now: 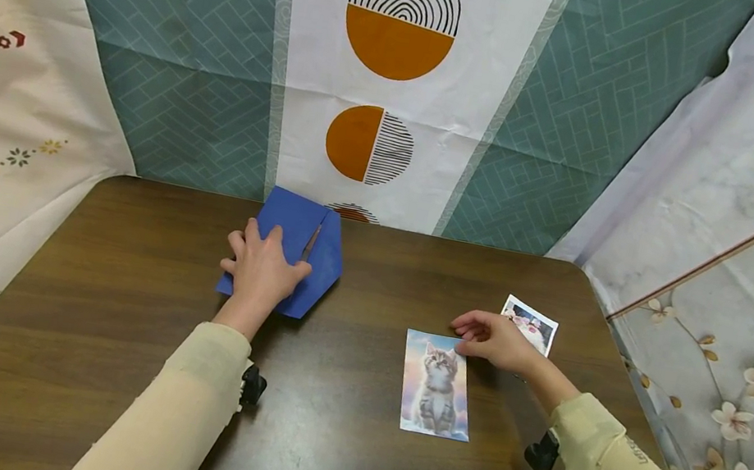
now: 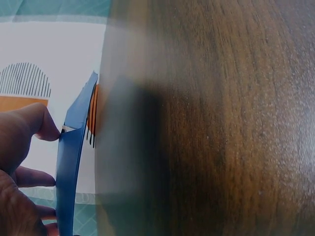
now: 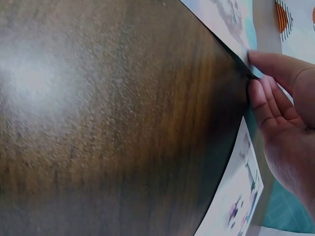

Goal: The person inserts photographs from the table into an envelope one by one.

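Your left hand [image 1: 261, 266] lies over the blue envelope [image 1: 323, 266] near the far edge of the tabletop [image 1: 334, 402], its fingers spread wide with the tips resting on the paper; that broad span looks meant to steady it without curling round it. Your thumb sits beside the gaping slit by the flap, which probably helps keep the mouth parted toward your right side. From the left wrist the envelope shows almost edge-on, so you can't tell from there how much of it rests on the wood. Well apart from it, your right hand [image 1: 495, 342] is at the upper right corner of the kitten picture [image 1: 436, 386], thumb tip on the corner and the other fingers gathered together just past its edge. You can't tell whether a fingertip is under the paper and truly pinching it; a corner seems a sensible hold, since a thin sheet lying low is hard to get under elsewhere. The kitten stands upright from where you sit. Behind your right hand lies a white-bordered picture [image 1: 541, 325], partly covered by it. Both your arms reach forward, the left one slanting right and the right one angling inward to your left.
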Motion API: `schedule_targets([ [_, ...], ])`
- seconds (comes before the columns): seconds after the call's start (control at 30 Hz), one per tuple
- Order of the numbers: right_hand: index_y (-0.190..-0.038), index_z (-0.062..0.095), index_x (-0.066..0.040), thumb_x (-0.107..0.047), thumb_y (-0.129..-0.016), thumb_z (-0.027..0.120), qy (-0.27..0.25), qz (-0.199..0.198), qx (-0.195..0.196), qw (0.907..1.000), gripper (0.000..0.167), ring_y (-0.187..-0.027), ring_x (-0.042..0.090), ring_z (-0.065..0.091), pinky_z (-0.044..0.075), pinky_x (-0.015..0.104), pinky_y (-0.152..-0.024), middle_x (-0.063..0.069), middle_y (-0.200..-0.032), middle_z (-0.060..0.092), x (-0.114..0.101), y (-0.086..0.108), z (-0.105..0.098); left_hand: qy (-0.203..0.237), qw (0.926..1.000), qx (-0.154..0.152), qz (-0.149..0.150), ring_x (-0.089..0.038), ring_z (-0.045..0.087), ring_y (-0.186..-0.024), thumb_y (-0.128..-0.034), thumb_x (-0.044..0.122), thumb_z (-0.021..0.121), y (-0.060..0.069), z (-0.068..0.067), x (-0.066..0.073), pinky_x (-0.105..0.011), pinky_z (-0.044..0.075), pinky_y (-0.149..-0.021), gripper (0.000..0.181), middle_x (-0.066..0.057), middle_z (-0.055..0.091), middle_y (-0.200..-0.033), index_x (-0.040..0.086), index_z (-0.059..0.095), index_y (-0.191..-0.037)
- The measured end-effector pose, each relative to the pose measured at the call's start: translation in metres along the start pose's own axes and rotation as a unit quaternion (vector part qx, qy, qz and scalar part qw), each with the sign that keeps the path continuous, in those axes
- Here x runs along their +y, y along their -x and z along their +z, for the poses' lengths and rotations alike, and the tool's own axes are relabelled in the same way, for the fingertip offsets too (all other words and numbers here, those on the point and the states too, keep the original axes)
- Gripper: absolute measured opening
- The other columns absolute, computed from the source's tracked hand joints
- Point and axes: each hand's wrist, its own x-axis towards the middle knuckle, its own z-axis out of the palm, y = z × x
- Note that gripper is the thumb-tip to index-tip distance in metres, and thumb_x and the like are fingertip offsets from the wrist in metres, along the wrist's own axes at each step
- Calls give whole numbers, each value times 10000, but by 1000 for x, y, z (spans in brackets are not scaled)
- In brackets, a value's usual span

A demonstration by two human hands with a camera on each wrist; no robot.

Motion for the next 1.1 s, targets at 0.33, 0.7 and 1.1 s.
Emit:
schedule_targets([
  [0.33, -1153, 752, 18, 1, -930, 799, 157, -5, 19, 9999, 228, -885, 175, 646, 547, 246, -769, 111, -1030, 734, 1, 0, 4, -36, 10000, -30, -10, -571, 135, -1505, -965, 338, 730, 0, 1, 0, -812, 251, -1044, 787, -338, 134, -1712, -17, 431, -1601],
  [0.7, -1152, 774, -6, -10, -965, 760, 153, -13, -92, 9998, 188, -856, 141, 657, 539, 260, -750, 101, -1034, 765, -5, 1, 1, -21, 10000, 39, -6, -571, 138, -1505, -952, 339, 746, 0, 1, 0, -811, 251, -1038, 789, -338, 144, -1714, -10, 448, -1594],
  [1.1, -1171, 743, 33, -13, -968, 746, -357, 229, 328, 9986, 209, -902, 158, 668, 556, 251, -780, 130, -1017, 730, -9, -4, -8, -65, 10000, -26, -58, -569, 129, -1514, -963, 352, 746, 1, 0, 1, -813, 245, -1054, 797, -330, 129, -1721, -1, 434, -1605],
])
